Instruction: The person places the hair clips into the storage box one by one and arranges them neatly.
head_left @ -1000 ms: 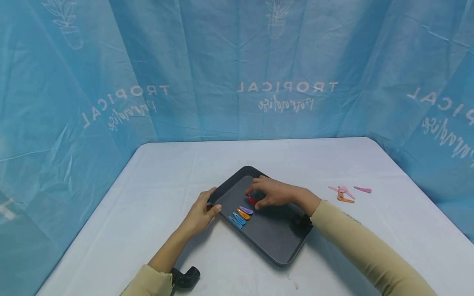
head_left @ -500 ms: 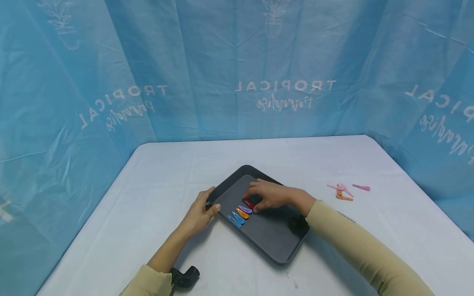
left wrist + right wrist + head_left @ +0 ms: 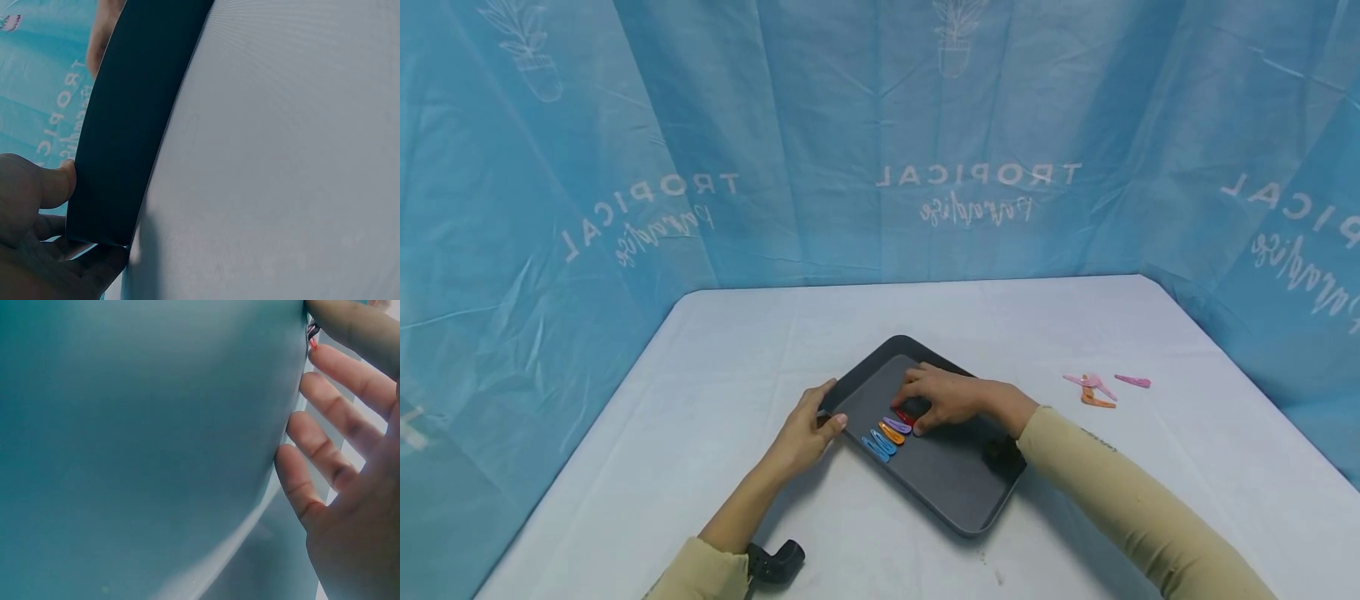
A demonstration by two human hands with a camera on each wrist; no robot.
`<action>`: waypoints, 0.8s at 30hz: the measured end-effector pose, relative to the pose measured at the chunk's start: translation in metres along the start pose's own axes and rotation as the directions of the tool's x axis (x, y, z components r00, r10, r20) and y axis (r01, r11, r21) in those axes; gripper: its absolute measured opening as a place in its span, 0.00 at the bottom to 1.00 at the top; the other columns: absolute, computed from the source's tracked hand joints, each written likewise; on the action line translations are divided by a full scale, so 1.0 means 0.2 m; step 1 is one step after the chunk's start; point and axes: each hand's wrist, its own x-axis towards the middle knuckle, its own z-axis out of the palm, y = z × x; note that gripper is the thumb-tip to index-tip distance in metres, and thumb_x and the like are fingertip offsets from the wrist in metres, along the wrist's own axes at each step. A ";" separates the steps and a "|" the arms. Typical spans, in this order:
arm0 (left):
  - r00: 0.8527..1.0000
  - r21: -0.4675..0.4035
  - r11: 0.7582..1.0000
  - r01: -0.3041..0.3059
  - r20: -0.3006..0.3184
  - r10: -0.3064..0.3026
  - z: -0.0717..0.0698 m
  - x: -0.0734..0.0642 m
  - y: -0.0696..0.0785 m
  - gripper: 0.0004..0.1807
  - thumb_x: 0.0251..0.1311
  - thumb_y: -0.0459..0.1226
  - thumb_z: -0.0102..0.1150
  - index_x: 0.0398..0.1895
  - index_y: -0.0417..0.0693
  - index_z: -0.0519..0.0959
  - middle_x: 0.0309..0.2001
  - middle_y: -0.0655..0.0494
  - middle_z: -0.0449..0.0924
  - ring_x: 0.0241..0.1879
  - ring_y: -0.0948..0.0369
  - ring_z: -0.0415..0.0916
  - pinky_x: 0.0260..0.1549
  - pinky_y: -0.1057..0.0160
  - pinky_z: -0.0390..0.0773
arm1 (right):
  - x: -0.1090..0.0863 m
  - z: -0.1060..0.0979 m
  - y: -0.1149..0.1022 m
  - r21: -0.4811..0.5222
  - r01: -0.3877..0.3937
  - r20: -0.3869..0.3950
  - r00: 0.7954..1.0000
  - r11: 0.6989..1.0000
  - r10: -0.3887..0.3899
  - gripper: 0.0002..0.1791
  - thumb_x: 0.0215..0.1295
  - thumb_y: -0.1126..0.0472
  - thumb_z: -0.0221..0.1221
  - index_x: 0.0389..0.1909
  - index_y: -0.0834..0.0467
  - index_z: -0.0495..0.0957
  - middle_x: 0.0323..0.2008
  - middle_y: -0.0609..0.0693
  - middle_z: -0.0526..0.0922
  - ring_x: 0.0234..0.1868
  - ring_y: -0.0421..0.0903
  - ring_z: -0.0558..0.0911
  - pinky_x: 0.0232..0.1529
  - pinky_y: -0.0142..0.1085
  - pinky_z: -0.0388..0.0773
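Observation:
A dark grey tray (image 3: 955, 492) lies at an angle on the white table. My left hand (image 3: 801, 433) grips its left corner; in the left wrist view the thumb rests on the rim and the fingers reach beneath the tray wall (image 3: 125, 137). Over the tray, my right hand (image 3: 947, 394) pinches a red snap hair clip (image 3: 904, 415) low against the tray floor, partly covered by the fingers. Beside it lie a purple clip (image 3: 897, 425), an orange clip (image 3: 892, 432) and two blue clips (image 3: 882, 442) in a row. In the right wrist view only a bit of red clip (image 3: 313, 342) shows.
Loose pink clips (image 3: 1093, 384), an orange clip (image 3: 1099, 402) and a separate magenta clip (image 3: 1132, 381) lie on the table to the right of the tray. A black device (image 3: 777, 562) is at the left wrist. Blue printed curtains (image 3: 820, 233) stand behind the table.
My right hand has lowered the red clip toward the tray floor and moved it slightly closer to the purple clip. The left hand keeps its hold on the tray.

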 end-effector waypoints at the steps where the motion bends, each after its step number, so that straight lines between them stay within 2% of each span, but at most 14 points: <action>1: 1.000 -0.002 1.000 -0.002 0.001 0.002 0.00 0.00 0.00 0.33 0.65 0.36 0.54 0.71 0.41 0.55 0.67 0.37 0.60 0.68 0.41 0.58 0.64 0.41 0.63 | 0.00 0.00 0.00 0.004 -0.001 0.002 1.000 1.000 0.001 0.26 0.57 0.50 0.65 0.58 0.47 0.75 0.53 0.44 0.72 0.52 0.42 0.66 0.55 0.39 0.70; 18: 1.000 -0.003 1.000 -0.014 0.003 0.014 0.00 0.00 0.00 0.34 0.65 0.36 0.54 0.71 0.40 0.55 0.67 0.37 0.59 0.69 0.40 0.56 0.64 0.40 0.62 | -0.01 0.00 0.01 0.003 -0.003 -0.004 1.000 1.000 0.003 0.28 0.56 0.49 0.66 0.59 0.47 0.74 0.54 0.45 0.72 0.52 0.42 0.66 0.55 0.40 0.70; 24: 1.000 0.001 1.000 -0.010 0.000 0.010 0.00 0.00 0.00 0.34 0.65 0.36 0.54 0.71 0.40 0.55 0.67 0.37 0.60 0.69 0.40 0.56 0.64 0.40 0.61 | -0.02 -0.01 0.00 0.044 -0.009 -0.012 1.000 0.999 0.009 0.28 0.56 0.49 0.66 0.59 0.47 0.74 0.55 0.45 0.73 0.54 0.43 0.67 0.57 0.42 0.71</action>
